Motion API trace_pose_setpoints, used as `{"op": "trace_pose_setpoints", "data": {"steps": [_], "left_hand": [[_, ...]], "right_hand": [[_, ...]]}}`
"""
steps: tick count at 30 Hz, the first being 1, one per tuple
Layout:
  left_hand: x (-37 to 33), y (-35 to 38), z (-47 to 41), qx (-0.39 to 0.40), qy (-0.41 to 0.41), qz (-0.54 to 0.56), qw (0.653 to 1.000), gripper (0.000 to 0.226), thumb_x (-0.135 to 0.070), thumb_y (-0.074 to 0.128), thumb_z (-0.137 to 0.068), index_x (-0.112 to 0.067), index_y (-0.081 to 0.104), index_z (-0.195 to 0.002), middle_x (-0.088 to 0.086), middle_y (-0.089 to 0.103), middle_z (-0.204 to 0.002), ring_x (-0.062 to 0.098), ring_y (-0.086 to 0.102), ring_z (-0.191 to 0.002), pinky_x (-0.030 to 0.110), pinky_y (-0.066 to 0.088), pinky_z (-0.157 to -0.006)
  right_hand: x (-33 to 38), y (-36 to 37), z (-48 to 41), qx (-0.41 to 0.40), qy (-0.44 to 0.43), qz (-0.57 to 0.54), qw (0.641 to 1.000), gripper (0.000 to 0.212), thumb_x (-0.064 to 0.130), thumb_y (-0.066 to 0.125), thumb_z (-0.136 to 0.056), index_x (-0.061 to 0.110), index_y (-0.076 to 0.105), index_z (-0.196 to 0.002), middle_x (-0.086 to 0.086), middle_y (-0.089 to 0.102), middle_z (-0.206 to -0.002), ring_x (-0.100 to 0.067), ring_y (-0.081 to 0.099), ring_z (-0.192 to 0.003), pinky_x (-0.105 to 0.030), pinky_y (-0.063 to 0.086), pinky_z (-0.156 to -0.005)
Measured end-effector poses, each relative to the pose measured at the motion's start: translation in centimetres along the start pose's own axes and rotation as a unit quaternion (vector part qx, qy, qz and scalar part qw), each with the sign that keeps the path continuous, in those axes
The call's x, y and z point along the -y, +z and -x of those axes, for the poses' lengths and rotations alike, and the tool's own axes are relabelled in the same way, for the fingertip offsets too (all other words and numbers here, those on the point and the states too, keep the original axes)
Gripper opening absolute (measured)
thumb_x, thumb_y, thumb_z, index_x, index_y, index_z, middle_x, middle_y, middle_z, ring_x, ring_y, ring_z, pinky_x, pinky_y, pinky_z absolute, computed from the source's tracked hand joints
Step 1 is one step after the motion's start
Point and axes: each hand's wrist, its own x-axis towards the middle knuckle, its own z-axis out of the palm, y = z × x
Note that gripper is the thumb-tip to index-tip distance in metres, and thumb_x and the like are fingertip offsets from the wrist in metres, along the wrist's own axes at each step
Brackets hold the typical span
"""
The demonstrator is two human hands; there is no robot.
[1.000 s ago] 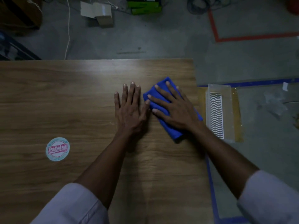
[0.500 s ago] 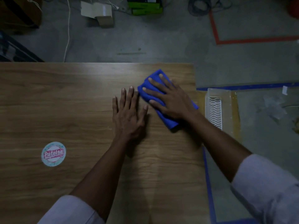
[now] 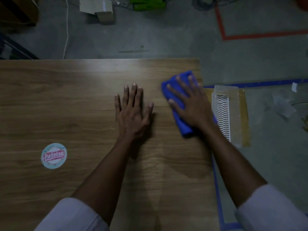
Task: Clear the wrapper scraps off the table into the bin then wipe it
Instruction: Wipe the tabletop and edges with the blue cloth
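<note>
while right hand [image 3: 193,105] presses cloth [image 3: 176,90], wooden table [image 3: 75,100] dim.

1 head-worn camera looked steeply down from above the near edge of the desk [image 3: 66,100], facing its far edge and sitting close over the top. It took in the far-right corner and the floor [image 3: 166,39] beyond both edges.

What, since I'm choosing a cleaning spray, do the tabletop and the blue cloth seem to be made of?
The tabletop looks like wood-grain laminate or veneer, smooth and semi-matte: even grain lines and a soft glare patch; solid wood is possible. The blue cloth looks like microfibre or terry, matte and fuzzy, folded under the right hand.
</note>
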Motion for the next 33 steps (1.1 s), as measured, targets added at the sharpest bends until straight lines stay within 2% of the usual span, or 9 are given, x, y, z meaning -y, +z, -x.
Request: {"op": "trace_pose_setpoints", "data": {"steps": [3,5,9,13,17,22,25,29,33], "left_hand": [[-0.1,-0.1,-0.1,0.002,-0.004,0.0,1.0,0.072,-0.06,0.023,-0.102,-0.021,0.023,-0.162,-0.002,0.011,-0.172,0.018,0.0,-0.159,0.048,-0.001,-0.127],[0.1,0.0,0.0,0.005,-0.002,-0.006,1.0,0.073,-0.061,0.022,-0.101,-0.021,0.023,-0.163,-0.001,0.012,-0.172,0.019,0.001,-0.159,0.049,-0.001,-0.127],[0.3,0.1,0.1,0.004,0.001,0.003,1.0,0.074,-0.061,0.019,-0.101,-0.02,0.027,-0.162,0.0,0.017,-0.171,0.021,0.006,-0.159,0.048,-0.001,-0.127],[0.5,-0.2,1.6,0.023,0.031,0.005,0.999,0.074,-0.058,0.018,-0.102,-0.017,0.024,-0.162,0.004,0.012,-0.171,0.023,0.003,-0.159,0.046,0.001,-0.128],[0.4,-0.1,5.6,0.028,0.049,-0.001,0.998,0.071,-0.057,0.021,-0.104,-0.019,0.018,-0.164,0.003,0.006,-0.172,0.02,-0.003,-0.159,0.042,-0.003,-0.128],[-0.4,0.5,10.6,0.009,0.021,0.0,1.0,0.066,-0.051,0.017,-0.105,-0.018,0.025,-0.162,0.003,0.014,-0.171,0.021,0.006,-0.159,0.043,0.001,-0.128],[-0.1,0.6,13.2,-0.002,0.029,0.022,0.999,0.068,-0.05,0.016,-0.107,-0.011,0.03,-0.16,0.007,0.021,-0.169,0.024,0.015,-0.158,0.043,0.003,-0.128],[0.6,0.4,15.3,-0.001,0.052,0.031,0.998,0.067,-0.049,0.022,-0.107,-0.009,0.03,-0.16,0.009,0.022,-0.169,0.024,0.015,-0.158,0.045,0.006,-0.128],[0.8,0.6,16.5,-0.009,0.078,0.022,0.997,0.065,-0.048,0.028,-0.106,-0.011,0.03,-0.16,0.008,0.02,-0.169,0.024,0.012,-0.158,0.044,0.006,-0.128]], "right_hand": [[-1.3,-0.4,-2.8,-0.023,0.169,-0.04,0.984,0.056,0.06,0.032,-0.103,0.045,0.028,-0.157,0.008,0.014,-0.17,-0.029,0.005,-0.158,-0.052,0.013,-0.125],[1.8,0.2,-2.0,-0.025,0.186,-0.015,0.982,0.057,0.058,0.028,-0.104,0.043,0.025,-0.159,0.006,0.011,-0.171,-0.032,0.003,-0.158,-0.052,0.007,-0.126],[9.3,1.3,5.2,0.007,-0.02,-0.008,1.0,0.052,0.049,0.04,-0.101,0.034,0.045,-0.151,0.002,0.021,-0.169,-0.031,0.005,-0.158,-0.055,0.01,-0.126],[5.5,0.7,7.9,0.014,-0.106,-0.001,0.994,0.055,0.061,0.037,-0.102,0.042,0.041,-0.153,0.008,0.022,-0.168,-0.025,0.009,-0.158,-0.05,0.017,-0.125],[0.9,0.1,4.6,-0.023,0.067,0.003,0.998,0.058,0.062,0.033,-0.101,0.043,0.035,-0.156,0.007,0.024,-0.168,-0.03,0.015,-0.157,-0.055,0.022,-0.122],[9.5,1.3,7.5,-0.078,0.299,-0.005,0.951,0.058,0.056,0.026,-0.105,0.038,0.022,-0.161,0.004,0.011,-0.171,-0.033,0.003,-0.158,-0.053,0.01,-0.126],[14.9,1.7,13.5,-0.007,0.132,-0.003,0.991,0.061,0.049,0.029,-0.105,0.037,0.014,-0.162,0.005,0.001,-0.172,-0.03,-0.007,-0.158,-0.051,0.003,-0.127],[9.6,1.0,14.7,0.022,-0.084,-0.006,0.996,0.058,0.054,0.041,-0.102,0.043,0.028,-0.158,0.01,0.015,-0.17,-0.024,0.004,-0.158,-0.051,0.014,-0.126],[4.3,0.4,10.7,-0.018,0.036,-0.003,0.999,0.056,0.06,0.037,-0.102,0.043,0.036,-0.155,0.007,0.026,-0.167,-0.029,0.015,-0.157,-0.055,0.024,-0.122]]}}
